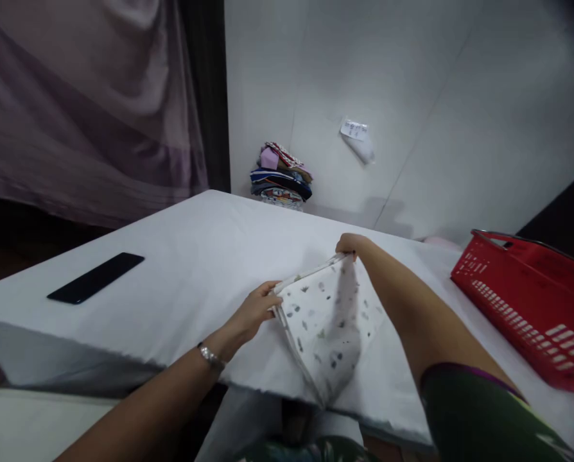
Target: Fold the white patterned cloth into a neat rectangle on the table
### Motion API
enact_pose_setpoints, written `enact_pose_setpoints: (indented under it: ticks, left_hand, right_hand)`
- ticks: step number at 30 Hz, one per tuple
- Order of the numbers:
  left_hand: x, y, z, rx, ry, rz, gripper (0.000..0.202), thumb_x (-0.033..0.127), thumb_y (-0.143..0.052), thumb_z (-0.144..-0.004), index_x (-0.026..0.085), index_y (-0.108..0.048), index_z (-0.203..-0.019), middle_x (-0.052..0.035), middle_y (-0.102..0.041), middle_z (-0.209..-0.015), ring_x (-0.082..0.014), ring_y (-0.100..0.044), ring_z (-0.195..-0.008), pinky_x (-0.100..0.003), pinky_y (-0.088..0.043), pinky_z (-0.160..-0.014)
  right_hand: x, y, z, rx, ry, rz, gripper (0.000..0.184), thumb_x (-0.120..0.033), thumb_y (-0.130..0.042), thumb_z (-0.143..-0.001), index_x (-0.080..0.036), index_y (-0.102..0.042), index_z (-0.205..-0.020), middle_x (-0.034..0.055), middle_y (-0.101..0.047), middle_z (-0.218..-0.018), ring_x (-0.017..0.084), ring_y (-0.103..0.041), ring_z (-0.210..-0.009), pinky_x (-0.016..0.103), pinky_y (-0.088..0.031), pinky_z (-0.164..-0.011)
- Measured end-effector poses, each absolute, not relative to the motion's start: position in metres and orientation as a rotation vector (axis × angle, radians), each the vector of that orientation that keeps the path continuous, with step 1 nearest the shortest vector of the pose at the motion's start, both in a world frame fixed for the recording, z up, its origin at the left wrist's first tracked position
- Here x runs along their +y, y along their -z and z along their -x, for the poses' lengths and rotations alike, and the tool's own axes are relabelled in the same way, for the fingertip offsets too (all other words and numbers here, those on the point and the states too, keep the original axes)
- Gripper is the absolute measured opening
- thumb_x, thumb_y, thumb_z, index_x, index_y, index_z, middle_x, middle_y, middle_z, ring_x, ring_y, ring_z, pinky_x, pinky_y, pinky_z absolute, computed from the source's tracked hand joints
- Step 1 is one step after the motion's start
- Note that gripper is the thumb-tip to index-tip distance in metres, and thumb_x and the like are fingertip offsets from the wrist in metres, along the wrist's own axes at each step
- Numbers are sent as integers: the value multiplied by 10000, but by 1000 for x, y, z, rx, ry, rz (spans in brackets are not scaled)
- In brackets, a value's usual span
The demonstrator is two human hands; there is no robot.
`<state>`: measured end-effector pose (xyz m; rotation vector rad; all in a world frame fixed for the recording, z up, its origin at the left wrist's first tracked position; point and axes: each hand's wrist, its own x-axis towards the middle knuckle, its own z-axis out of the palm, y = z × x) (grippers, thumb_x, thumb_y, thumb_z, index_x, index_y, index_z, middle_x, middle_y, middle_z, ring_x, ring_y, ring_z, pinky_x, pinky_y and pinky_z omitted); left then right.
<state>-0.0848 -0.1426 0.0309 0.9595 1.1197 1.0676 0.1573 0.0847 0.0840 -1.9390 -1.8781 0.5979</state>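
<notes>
A white cloth [323, 314] with small grey and green printed motifs hangs between my two hands over the near part of the table. My left hand [258, 309] pinches its left corner, thumb on top. My right hand [352, 244] grips the far upper corner, its fingers partly hidden behind the wrist. The cloth looks folded, with layered edges along its left and upper sides. Its lowest corner points down at the table's front edge.
A white-covered table [195, 256] spans the view. On its left lies a flat black slab [97, 278]. A red plastic basket [528, 301] stands at the right. Folded clothes [282, 176] are stacked at the back against a pale wall, and a purple curtain [89, 102] hangs left.
</notes>
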Motion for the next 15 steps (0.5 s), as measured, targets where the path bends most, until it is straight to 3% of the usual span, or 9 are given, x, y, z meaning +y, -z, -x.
enact_pose_setpoints:
  ticks: [3,6,10,13,15]
  left_hand:
    - [-131,-2,111,1348,-941,-1002,373,187,-544,-633,135,-559,-1001,-68,-617,-929,-185,-589,-819,-309,-487,-681]
    - [-127,10,125,1552,-879,-1295,364,195,-546,-656,146,-583,-1016,-65,-619,-972,-188,-586,-831,-324,-475,-740]
    - [-132,3,125,1749,-912,-1753,378,243,-518,-742,200,-572,-1113,-48,-567,-1110,-168,-563,-842,-324,-436,-813]
    - [-132,-4,119,1710,-926,-2024,298,334,-506,-803,223,-602,-1062,-36,-565,-1060,-183,-535,-902,-322,-411,-829]
    - [-129,-4,114,1701,-846,-2139,261,372,-528,-800,214,-629,-983,-42,-574,-972,-204,-514,-922,-325,-400,-805]
  right_hand:
    - [77,-44,-124,-1955,-701,2067,215,-289,-750,-589,-103,-643,-592,58,-550,-415,229,-601,-477,330,-475,-523]
    - [73,-30,-115,-2016,-721,2090,225,-322,-688,-669,-116,-643,-593,59,-544,-403,222,-597,-480,333,-474,-562]
    - [67,-38,-130,-2089,-690,1966,111,-176,-620,-691,-131,-691,-762,57,-638,-576,171,-597,-542,282,-459,-616]
    - [51,-41,-139,-2158,-750,1818,328,-83,-578,-662,-192,-692,-949,22,-687,-783,125,-590,-592,229,-449,-639]
    - [39,-37,-140,-2244,-802,1745,411,-51,-557,-641,-214,-690,-994,9,-688,-817,124,-589,-621,217,-447,-644]
